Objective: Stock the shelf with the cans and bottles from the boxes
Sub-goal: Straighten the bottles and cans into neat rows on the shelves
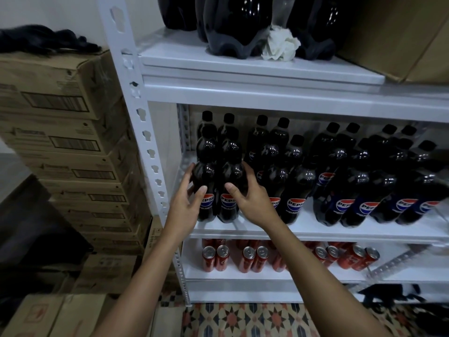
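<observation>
Upright between the palms, two Pepsi bottles (217, 190) stand clasped by left hand (185, 203) and right hand (252, 200), fingers curled round them.

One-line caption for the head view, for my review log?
Left hand and right hand grip two front Pepsi bottles on the middle shelf, above red cans.

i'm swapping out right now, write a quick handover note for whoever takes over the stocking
Left hand grips the front-left Pepsi bottle; right hand grips the one beside it, both standing at the left end of the middle shelf.
Done: rows of bottles fill that shelf; red cans line the shelf below.
Left: let go of this pair, then see what the stacked boxes still hold.
</observation>
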